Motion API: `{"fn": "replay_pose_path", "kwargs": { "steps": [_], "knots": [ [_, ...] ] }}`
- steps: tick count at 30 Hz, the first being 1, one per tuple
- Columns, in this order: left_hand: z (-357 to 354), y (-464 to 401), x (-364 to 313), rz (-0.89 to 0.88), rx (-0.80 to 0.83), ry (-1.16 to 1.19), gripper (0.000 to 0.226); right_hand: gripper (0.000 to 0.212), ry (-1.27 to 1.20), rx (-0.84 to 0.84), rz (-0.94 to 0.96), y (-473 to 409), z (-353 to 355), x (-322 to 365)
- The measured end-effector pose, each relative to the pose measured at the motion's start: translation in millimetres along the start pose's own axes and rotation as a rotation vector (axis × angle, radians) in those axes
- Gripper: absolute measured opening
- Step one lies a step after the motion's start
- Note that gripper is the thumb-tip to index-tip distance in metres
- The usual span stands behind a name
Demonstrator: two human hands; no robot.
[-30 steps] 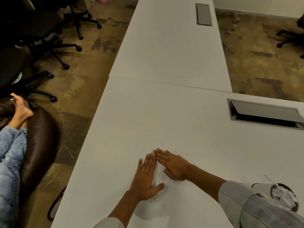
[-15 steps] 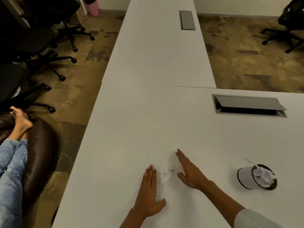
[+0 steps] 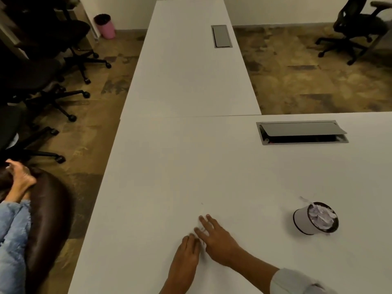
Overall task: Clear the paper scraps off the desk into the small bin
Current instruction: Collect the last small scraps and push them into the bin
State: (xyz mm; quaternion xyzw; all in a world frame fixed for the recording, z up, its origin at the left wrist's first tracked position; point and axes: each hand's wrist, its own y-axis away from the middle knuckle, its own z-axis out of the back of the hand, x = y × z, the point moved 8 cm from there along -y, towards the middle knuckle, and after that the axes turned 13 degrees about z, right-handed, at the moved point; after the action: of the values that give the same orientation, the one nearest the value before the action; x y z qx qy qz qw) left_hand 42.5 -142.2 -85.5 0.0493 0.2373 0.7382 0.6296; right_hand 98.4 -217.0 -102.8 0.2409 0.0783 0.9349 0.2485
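Left hand [image 3: 186, 254] and right hand [image 3: 216, 240] lie flat, fingers straight, fingertips meeting over faint white paper scraps [image 3: 200, 230] on the white desk [image 3: 169, 166]. Nothing pinched. Risk: the small brim-full white cylindrical bin [image 3: 314, 218], well right of the hands, may overflow or tip.

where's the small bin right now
In the head view the small bin stands on the white desk, lower right, apart from the right hand.

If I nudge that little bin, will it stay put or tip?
The bin probably slides or tips easily: it looks small and light, holding only paper scraps. It seems filled to the rim, so a knock would likely spill scraps onto the desk.
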Motion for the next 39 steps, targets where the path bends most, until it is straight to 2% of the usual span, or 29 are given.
{"fn": "replay_pose_path", "kwargs": {
  "steps": [1, 4, 8, 12, 13, 16, 19, 22, 29, 32, 36, 39],
  "knots": [
    [0, 0, 0, -0.014, -0.022, -0.001, 0.049, 0.064, 0.030, 0.005, 0.002, 5, -2, 2],
    [-1, 2, -11, -0.078, -0.037, -0.127, 0.054, 0.055, 0.134, -0.020, 0.047, 19, -12, 7],
    [-1, -2, -17, -0.061, -0.023, -0.151, 0.053, 0.033, 0.221, 0.034, 0.063, 28, -14, 17],
    [-2, -9, -27, -0.045, 0.015, -0.068, 0.047, 0.020, 0.136, -0.014, -0.042, 30, 5, 11],
    [1, -10, -32, -0.049, 0.023, -0.051, 0.044, 0.013, 0.062, -0.044, -0.058, 30, 9, 10],
    [9, -20, -27, 0.028, 0.042, 0.105, 0.023, 0.028, -0.308, -0.247, -0.286, 38, 20, -12],
    [25, -33, -31, 0.046, -0.039, 0.184, 0.021, 0.020, -0.592, -0.473, -0.464, 63, 39, -38],
    [40, -47, -47, 0.033, -0.069, 0.203, 0.029, 0.013, -0.687, -0.613, -0.550, 98, 58, -63],
    [79, -75, -134, -0.033, -0.123, 0.417, 0.018, 0.019, -0.800, -0.963, -0.739, 207, 117, -121],
    [92, -80, -190, -0.090, -0.109, 0.492, 0.016, 0.017, -0.778, -1.021, -0.844, 250, 131, -145],
    [98, -86, -262, -0.146, -0.074, 0.598, 0.016, 0.008, -0.640, -1.002, -0.918, 287, 149, -168],
    [99, -91, -302, -0.159, -0.052, 0.666, 0.018, 0.017, -0.648, -1.024, -0.913, 299, 156, -179]
  ]
}}
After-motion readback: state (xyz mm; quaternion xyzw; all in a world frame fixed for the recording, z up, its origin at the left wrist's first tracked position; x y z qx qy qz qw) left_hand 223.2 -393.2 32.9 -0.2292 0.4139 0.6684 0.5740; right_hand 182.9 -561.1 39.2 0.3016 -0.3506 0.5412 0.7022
